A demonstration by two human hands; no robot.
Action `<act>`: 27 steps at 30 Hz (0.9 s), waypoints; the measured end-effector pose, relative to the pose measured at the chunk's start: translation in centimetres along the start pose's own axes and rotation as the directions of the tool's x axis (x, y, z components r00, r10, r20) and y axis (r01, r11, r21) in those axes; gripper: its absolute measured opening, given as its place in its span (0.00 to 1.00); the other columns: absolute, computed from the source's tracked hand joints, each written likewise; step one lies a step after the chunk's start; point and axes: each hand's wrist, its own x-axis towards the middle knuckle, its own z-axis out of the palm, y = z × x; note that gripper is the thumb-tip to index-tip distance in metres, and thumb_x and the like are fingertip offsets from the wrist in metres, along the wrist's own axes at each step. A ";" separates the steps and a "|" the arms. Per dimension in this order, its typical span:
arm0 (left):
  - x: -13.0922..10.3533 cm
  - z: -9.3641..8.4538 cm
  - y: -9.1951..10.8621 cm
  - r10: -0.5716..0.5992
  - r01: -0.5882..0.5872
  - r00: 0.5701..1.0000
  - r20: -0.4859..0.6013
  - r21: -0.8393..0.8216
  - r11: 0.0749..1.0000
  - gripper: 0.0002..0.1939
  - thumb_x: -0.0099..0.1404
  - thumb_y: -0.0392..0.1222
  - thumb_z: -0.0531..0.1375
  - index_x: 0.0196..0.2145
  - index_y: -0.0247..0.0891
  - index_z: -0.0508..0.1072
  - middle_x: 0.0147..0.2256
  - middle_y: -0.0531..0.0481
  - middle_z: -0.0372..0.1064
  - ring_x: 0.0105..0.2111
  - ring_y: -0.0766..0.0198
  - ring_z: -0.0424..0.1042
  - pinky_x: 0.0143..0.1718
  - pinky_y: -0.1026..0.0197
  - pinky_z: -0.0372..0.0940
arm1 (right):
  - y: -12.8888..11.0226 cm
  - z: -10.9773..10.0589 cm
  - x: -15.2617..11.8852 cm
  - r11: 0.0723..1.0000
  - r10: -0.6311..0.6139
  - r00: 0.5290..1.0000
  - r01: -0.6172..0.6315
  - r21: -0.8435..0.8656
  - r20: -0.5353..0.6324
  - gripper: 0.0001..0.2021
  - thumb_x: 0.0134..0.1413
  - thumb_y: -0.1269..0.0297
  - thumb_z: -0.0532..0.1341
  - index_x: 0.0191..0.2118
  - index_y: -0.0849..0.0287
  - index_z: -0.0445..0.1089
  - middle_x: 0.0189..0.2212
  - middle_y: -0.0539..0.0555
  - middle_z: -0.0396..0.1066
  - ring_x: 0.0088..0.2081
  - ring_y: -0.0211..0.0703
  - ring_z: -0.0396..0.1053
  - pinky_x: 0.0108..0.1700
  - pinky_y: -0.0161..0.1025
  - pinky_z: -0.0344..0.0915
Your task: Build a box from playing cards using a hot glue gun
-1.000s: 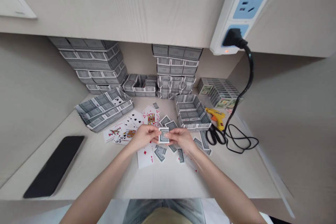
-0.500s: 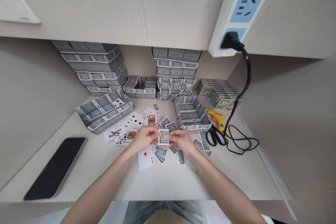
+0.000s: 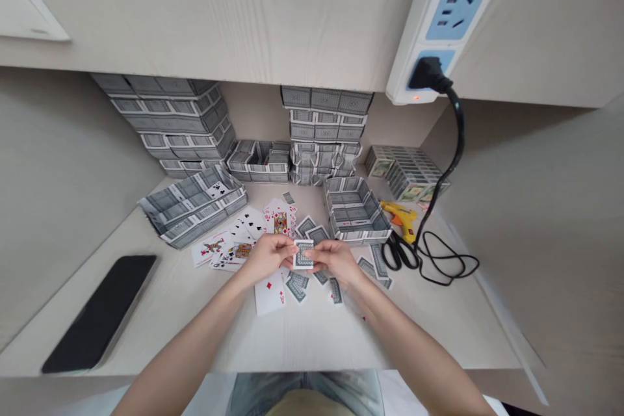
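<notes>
Between my two hands is a small playing card piece [image 3: 303,255], grey patterned back facing up. My left hand [image 3: 269,258] pinches its left edge, and my right hand [image 3: 336,260] grips the right edge with the thumb on top. Below them on the desk are an ace of diamonds [image 3: 269,294] and small grey-backed card pieces [image 3: 296,287]. Face-up playing cards [image 3: 238,250], a joker and court cards among them, spread to the left. Just behind my hands lie more face-down cards [image 3: 316,234] and a face-up pile [image 3: 280,220].
Open boxes made of cards stand at left [image 3: 195,211] and right [image 3: 358,211]. Card-box stacks [image 3: 326,123] rise behind. A yellow glue gun [image 3: 400,216], black scissors [image 3: 400,253] and a cord [image 3: 451,266] lie right. A phone [image 3: 100,312] lies left; a power strip [image 3: 439,32] hangs above.
The view has shifted very slightly. My hands hold the card piece in the same grip and place.
</notes>
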 end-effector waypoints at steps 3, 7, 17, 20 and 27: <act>0.0 0.0 0.1 -0.005 0.005 1.000 -0.009 -0.004 1.000 0.15 0.39 0.47 0.67 0.20 0.33 0.69 0.17 0.56 0.66 0.19 0.68 0.67 0.22 0.65 0.65 | 0.1 0.0 0.0 1.000 -0.015 1.000 0.015 0.006 -0.006 0.17 0.21 0.58 0.71 0.17 0.62 0.65 0.14 0.47 0.67 0.15 0.35 0.66 0.21 0.33 0.67; 0.0 0.1 0.0 0.010 -0.010 1.000 -0.010 0.013 1.000 0.15 0.41 0.47 0.66 0.19 0.33 0.69 0.17 0.55 0.67 0.19 0.67 0.68 0.23 0.63 0.66 | 0.2 0.1 0.2 0.999 -0.032 0.999 0.032 0.011 -0.016 0.18 0.20 0.58 0.71 0.16 0.62 0.63 0.13 0.45 0.65 0.14 0.33 0.64 0.20 0.33 0.67; 0.1 0.3 -0.3 0.021 -0.021 1.000 0.001 0.022 1.000 0.15 0.43 0.49 0.65 0.19 0.33 0.69 0.17 0.54 0.67 0.18 0.68 0.67 0.21 0.64 0.65 | 0.8 0.0 0.5 0.992 -0.111 0.993 0.109 -0.063 -0.034 0.19 0.24 0.56 0.70 0.16 0.61 0.60 0.11 0.45 0.64 0.13 0.32 0.62 0.16 0.31 0.64; 0.1 0.4 -0.3 0.027 -0.027 1.000 -0.004 0.027 0.999 0.15 0.44 0.49 0.65 0.19 0.33 0.69 0.16 0.55 0.67 0.17 0.68 0.67 0.21 0.64 0.65 | 0.9 -0.1 0.7 0.989 -0.126 0.991 0.123 -0.083 -0.037 0.18 0.24 0.57 0.69 0.15 0.60 0.59 0.11 0.44 0.63 0.12 0.32 0.61 0.14 0.30 0.63; 0.2 0.5 -0.5 0.034 -0.034 0.999 0.000 0.021 0.999 0.16 0.44 0.49 0.65 0.18 0.33 0.68 0.16 0.54 0.66 0.17 0.68 0.66 0.21 0.64 0.65 | 1.1 -0.3 0.9 0.982 -0.144 0.989 0.139 -0.124 -0.032 0.18 0.27 0.56 0.68 0.16 0.60 0.58 0.10 0.44 0.63 0.11 0.33 0.61 0.13 0.30 0.60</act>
